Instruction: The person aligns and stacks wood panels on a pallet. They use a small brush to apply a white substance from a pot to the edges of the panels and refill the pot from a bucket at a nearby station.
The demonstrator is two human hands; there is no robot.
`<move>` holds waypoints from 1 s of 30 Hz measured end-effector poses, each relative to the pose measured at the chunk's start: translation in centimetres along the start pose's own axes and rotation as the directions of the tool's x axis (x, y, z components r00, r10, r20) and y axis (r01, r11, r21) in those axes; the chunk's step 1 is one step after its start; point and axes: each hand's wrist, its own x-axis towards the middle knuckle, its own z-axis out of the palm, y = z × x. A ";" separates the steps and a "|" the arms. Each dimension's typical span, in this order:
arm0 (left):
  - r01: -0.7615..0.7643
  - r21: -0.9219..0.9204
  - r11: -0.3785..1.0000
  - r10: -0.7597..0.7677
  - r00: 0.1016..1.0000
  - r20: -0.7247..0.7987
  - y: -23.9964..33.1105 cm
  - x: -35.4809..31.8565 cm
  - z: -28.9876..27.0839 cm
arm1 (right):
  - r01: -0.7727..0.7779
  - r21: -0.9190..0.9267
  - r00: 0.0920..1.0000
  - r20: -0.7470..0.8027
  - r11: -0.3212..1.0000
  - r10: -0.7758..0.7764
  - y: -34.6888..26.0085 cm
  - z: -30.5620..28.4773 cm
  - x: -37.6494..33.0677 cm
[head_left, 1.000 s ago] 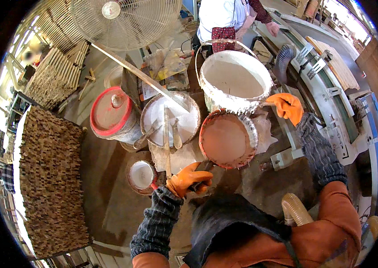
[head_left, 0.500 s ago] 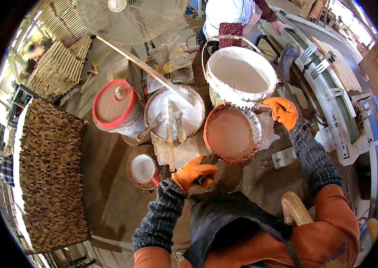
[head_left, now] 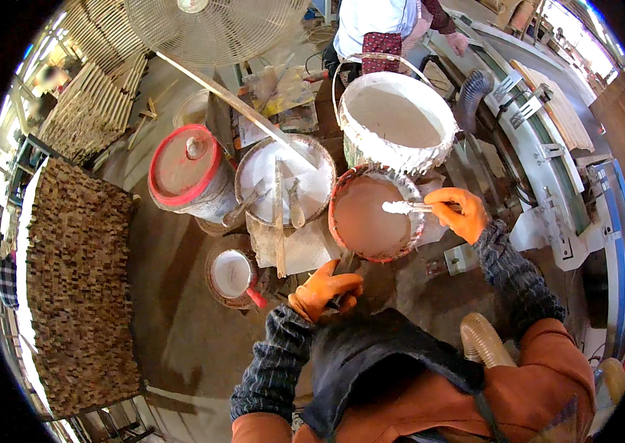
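My right hand, in an orange glove, is closed around the handle of a thin tool. White paste coats the tool's tip, which sits over the red-rimmed bucket of pinkish-brown liquid. Behind that bucket stands a larger white-crusted bucket with a raised wire handle. My left hand, also gloved in orange, is low in front of the buckets with its fingers curled. Something dark shows between those fingers, too unclear to name.
A round pan of white paste holds scoops and a wooden stick. Beside it stand a red-lidded bucket and a small pot with a red handle. Stacked wood lies left, a fan ahead, a machine right. Another person works beyond.
My right hand has shifted slightly down and left. The paste-coated tool now shows over the red-rimmed bucket, where it was not visible before. My left hand stays nearly in place.
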 end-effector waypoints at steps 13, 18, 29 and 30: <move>-0.047 0.063 0.997 0.047 0.999 -0.007 0.7 0.7 0.7 | -0.090 0.635 0.865 -0.332 0.767 0.376 3.6 -2.9 1.4; 0.030 0.019 0.999 -0.030 0.999 -0.029 1.5 0.6 0.6 | -0.032 0.597 0.866 -0.384 0.801 0.321 5.3 -1.1 2.3; -0.192 0.248 0.950 0.204 0.979 -0.025 -0.6 0.4 -0.3 | -0.014 0.559 0.919 -0.320 0.829 0.232 1.7 4.6 2.6; -0.210 0.262 0.942 0.223 0.975 -0.020 -0.3 0.4 -0.4 | 0.076 0.630 0.891 -0.391 0.773 0.231 2.9 4.2 2.4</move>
